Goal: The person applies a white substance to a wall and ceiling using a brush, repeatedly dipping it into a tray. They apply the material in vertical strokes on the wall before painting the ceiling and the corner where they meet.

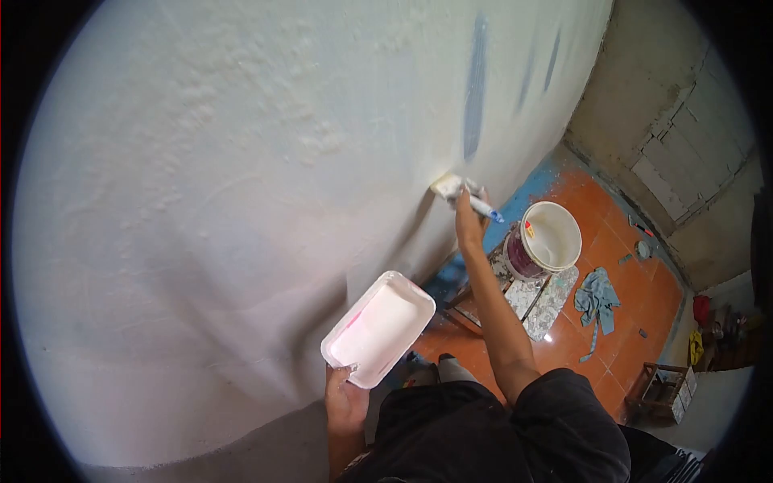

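Observation:
My left hand (346,402) grips the near end of a white rectangular paint tray (425,303), thumb over its rim. The tray is tilted, and pale paint coats its inside. Stretched out ahead, my right hand (469,216) is wrapped round a paintbrush (491,212) with a white, blue-tipped handle. The brush's pale bristles lie at the surface of the whitish wall (241,225). Just above the brush, a darker grey-blue streak (476,88) shows on the wall, with thinner streaks further right.
A white bucket (555,235) stands on a paint-spattered bench (547,306) right of my right forearm. On the orange tiled floor (624,358) lies a crumpled blue-grey cloth (597,298). A small wooden stool (664,393) is at the lower right.

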{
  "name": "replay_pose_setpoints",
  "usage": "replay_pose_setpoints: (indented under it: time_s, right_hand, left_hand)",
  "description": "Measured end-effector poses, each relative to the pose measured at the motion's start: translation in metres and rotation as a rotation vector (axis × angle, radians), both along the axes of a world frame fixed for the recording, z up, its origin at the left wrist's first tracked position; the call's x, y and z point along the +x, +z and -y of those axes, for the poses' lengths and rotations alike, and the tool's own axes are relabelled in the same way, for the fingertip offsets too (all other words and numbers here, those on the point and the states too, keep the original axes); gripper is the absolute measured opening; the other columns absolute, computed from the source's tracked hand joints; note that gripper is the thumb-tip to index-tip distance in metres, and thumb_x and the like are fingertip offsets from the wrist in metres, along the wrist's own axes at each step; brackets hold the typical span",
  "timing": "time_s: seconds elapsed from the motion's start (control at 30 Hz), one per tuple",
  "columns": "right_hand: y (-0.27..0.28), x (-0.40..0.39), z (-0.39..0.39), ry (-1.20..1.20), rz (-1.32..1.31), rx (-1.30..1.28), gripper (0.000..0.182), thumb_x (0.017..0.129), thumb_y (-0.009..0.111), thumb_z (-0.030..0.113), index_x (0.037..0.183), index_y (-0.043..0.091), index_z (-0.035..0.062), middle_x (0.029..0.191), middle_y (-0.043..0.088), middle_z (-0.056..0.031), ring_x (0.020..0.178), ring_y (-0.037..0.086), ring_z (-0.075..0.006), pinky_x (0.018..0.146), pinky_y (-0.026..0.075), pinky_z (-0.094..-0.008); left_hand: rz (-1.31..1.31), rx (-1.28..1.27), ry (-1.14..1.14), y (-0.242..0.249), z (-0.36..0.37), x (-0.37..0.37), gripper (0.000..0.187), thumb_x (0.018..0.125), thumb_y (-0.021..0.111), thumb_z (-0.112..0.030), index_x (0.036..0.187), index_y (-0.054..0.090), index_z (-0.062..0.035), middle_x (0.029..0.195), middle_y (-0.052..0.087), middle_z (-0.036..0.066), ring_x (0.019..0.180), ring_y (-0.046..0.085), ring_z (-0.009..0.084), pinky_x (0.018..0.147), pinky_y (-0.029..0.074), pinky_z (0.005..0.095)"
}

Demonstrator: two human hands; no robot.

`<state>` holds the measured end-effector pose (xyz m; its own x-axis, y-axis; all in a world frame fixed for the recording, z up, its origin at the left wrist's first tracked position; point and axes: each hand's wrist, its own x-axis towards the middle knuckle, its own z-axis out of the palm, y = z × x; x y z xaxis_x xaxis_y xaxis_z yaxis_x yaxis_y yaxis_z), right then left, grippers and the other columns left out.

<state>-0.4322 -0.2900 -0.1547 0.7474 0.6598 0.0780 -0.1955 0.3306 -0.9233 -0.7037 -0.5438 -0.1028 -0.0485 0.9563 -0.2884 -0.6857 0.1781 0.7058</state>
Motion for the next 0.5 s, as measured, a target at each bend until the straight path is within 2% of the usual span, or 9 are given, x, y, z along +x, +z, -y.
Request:
replay_pose_setpoints:
  time_s: [0.07,0.13,0.2,0.3,0.37,0.47,0.5]
  right_hand:
    - [0.052,0.017,-0.008,0.029,0.114,0.117,0.023,0.096,0.06,0.019,0.107,0.059,-0.0014,0.089,0.065,-0.0077,0.083,0.062,-0.0107,0.067,0.052,-0.0279]
    - [0.122,0.033,-0.018,0.069,0.119,0.344,0.029,0.096,0.064,0.026,0.11,0.061,0.0006,0.096,0.067,-0.009,0.082,0.065,-0.0138,0.071,0.053,-0.0285]
    - [0.186,0.039,-0.02,0.107,0.137,0.526,0.028,0.097,0.064,0.025,0.11,0.06,0.0013,0.094,0.066,-0.0084,0.081,0.064,-0.0127,0.067,0.051,-0.0278]
    - [0.209,0.038,-0.038,0.11,0.118,0.633,0.028,0.098,0.062,0.024,0.112,0.058,0.0014,0.092,0.065,-0.0071,0.079,0.063,-0.0124,0.064,0.05,-0.0268]
    - [0.158,0.034,-0.049,0.16,0.107,0.588,0.028,0.098,0.062,0.023,0.115,0.056,0.002,0.094,0.064,-0.0058,0.079,0.062,-0.0108,0.064,0.05,-0.0269]
    - [0.037,0.001,-0.054,0.119,-0.041,0.402,0.038,0.097,0.064,0.024,0.123,0.051,-0.0006,0.098,0.064,-0.006,0.077,0.061,-0.0104,0.063,0.049,-0.0253]
    - [0.012,-0.008,-0.039,0.171,-0.047,0.27,0.033,0.097,0.062,0.024,0.119,0.055,0.0003,0.1,0.063,-0.0095,0.086,0.06,-0.0112,0.07,0.049,-0.0266]
  left_hand:
    - [0.005,0.013,0.01,-0.004,0.001,-0.001,0.067,0.08,0.052,-0.005,0.145,0.036,-0.0013,0.144,0.047,0.017,0.134,0.047,0.0319,0.113,0.038,0.0487]
    - [0.02,0.008,0.02,-0.005,0.001,-0.002,0.067,0.08,0.051,-0.005,0.145,0.036,-0.0016,0.144,0.047,0.017,0.134,0.047,0.0325,0.113,0.039,0.0494]
    - [0.045,-0.008,0.02,-0.004,0.001,-0.001,0.067,0.08,0.051,-0.005,0.145,0.036,-0.0017,0.144,0.047,0.017,0.133,0.048,0.0333,0.113,0.039,0.0503]
    - [0.064,-0.016,0.052,-0.009,0.004,-0.003,0.066,0.08,0.051,-0.006,0.145,0.037,-0.0016,0.144,0.047,0.017,0.133,0.048,0.0339,0.112,0.04,0.0514]
    - [0.07,-0.023,0.071,-0.013,0.006,-0.003,0.065,0.081,0.051,-0.006,0.144,0.037,-0.0016,0.143,0.048,0.017,0.133,0.048,0.0339,0.112,0.04,0.0516]
    - [0.083,-0.03,0.09,-0.017,0.008,-0.004,0.065,0.081,0.052,-0.006,0.144,0.038,-0.002,0.143,0.048,0.016,0.133,0.048,0.0335,0.111,0.04,0.0517]
    - [0.084,-0.025,0.096,-0.018,0.008,-0.005,0.064,0.082,0.052,-0.006,0.144,0.038,-0.0022,0.143,0.048,0.016,0.133,0.048,0.0334,0.111,0.04,0.0517]
